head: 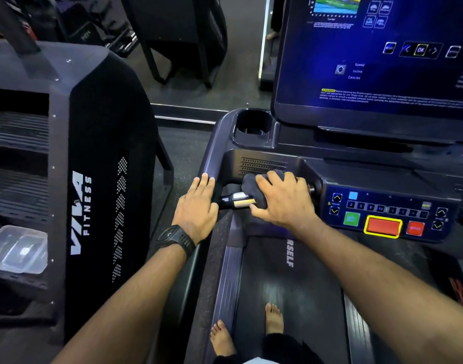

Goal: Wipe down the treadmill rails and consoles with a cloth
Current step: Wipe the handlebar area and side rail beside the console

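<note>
I stand barefoot on a treadmill belt (285, 274). My right hand (284, 198) presses a dark grey cloth (252, 186) around the inner handlebar with its metal sensor grip (238, 200), just left of the button console (388, 214). My left hand (197, 206), with a black watch at the wrist, rests flat with fingers together on the treadmill's left side rail (212, 164). It holds nothing. Above the console, the large touchscreen (382, 56) glows blue.
A cup holder (252, 124) sits at the console's left corner. To the left stands a black stair machine (94, 179) marked VIVA FITNESS, with a clear plastic container (17, 248) on one of its steps. Other dark gym equipment stands beyond on the grey floor.
</note>
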